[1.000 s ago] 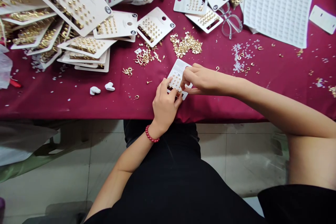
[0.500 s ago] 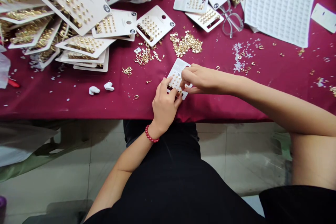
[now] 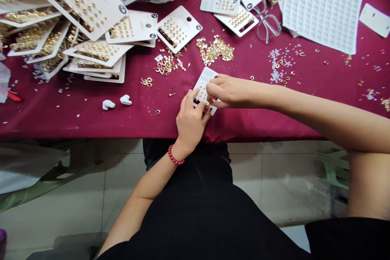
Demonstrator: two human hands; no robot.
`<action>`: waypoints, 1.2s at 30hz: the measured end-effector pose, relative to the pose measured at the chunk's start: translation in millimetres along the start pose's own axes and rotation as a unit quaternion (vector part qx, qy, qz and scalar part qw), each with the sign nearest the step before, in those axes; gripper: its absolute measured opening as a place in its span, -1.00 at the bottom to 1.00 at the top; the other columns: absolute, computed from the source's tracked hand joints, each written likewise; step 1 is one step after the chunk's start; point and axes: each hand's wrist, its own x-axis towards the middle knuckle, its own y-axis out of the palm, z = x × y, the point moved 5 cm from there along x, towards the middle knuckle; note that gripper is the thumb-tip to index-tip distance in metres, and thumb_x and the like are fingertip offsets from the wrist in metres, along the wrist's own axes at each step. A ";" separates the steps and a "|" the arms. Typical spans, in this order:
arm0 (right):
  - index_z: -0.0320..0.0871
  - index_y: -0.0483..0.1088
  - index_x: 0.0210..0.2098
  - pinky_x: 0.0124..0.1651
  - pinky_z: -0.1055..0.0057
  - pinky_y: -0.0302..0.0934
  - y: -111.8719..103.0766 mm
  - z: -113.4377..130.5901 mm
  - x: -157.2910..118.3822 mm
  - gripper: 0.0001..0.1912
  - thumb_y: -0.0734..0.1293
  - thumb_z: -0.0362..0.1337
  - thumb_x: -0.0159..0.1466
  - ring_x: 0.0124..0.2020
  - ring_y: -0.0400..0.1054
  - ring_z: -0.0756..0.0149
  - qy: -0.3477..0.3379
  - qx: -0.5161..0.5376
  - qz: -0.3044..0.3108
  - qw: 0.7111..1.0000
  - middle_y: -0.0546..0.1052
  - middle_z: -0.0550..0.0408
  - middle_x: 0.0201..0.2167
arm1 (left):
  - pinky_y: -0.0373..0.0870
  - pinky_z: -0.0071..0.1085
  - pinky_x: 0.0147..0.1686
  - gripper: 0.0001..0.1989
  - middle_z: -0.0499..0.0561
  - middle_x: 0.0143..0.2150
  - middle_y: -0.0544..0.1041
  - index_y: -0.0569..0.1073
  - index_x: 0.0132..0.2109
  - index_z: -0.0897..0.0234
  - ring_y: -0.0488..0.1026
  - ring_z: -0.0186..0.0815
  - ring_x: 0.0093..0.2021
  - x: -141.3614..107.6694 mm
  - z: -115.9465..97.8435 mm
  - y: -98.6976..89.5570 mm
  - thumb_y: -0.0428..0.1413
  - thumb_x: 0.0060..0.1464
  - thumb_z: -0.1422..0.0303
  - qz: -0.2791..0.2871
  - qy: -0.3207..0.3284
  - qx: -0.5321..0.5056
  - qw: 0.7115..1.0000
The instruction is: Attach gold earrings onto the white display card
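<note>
My left hand, with a red bead bracelet on its wrist, holds the lower edge of a white earring card on the burgundy tablecloth. Small gold studs sit in rows on the card. My right hand comes in from the right, its fingertips pinched on the card among the studs. Whatever they pinch is hidden by the fingers.
Filled earring cards lie heaped at the upper left. Loose gold earring parts lie in piles beyond my hands. Clear glasses and white sticker sheets are at the far right, and white earbuds are to the left.
My right hand has shifted slightly left over the card, its fingers covering more of the studs. My left hand and the card have barely moved.
</note>
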 end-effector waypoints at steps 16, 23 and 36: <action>-0.14 0.23 -0.29 -0.13 0.29 0.19 14.5 -12.3 5.9 -0.82 0.23 -0.16 0.37 -0.37 0.22 0.40 0.003 0.000 -0.028 1.000 0.34 0.12 -0.43 | 0.51 -0.23 -0.03 -0.95 0.07 0.17 0.46 0.52 -0.25 0.21 0.42 -0.06 0.15 0.8 0.2 1.6 0.20 0.09 0.39 -0.002 0.002 -0.001 1.000; -0.14 0.26 -0.32 -0.15 0.30 0.19 23.7 -17.9 7.7 -0.81 0.28 -0.16 0.34 -0.36 0.25 0.39 0.034 -0.007 -0.015 0.999 0.36 0.12 -0.43 | 0.49 -0.22 -0.01 -0.97 0.04 0.17 0.45 0.50 -0.27 0.19 0.40 -0.06 0.16 -0.1 4.4 3.8 0.19 0.09 0.39 -0.007 -0.011 -0.033 0.999; -0.10 0.34 -0.20 -0.20 0.31 0.22 -53.7 26.6 -31.2 -0.85 0.22 -0.16 0.37 -0.29 0.31 0.36 0.171 0.009 -0.305 0.937 0.50 0.10 -0.25 | 0.42 -0.20 0.11 -0.83 0.06 0.05 0.47 0.40 -0.35 0.24 0.44 -0.18 0.12 16.5 38.8 -33.5 0.16 0.12 0.26 -0.026 -0.133 -0.382 0.914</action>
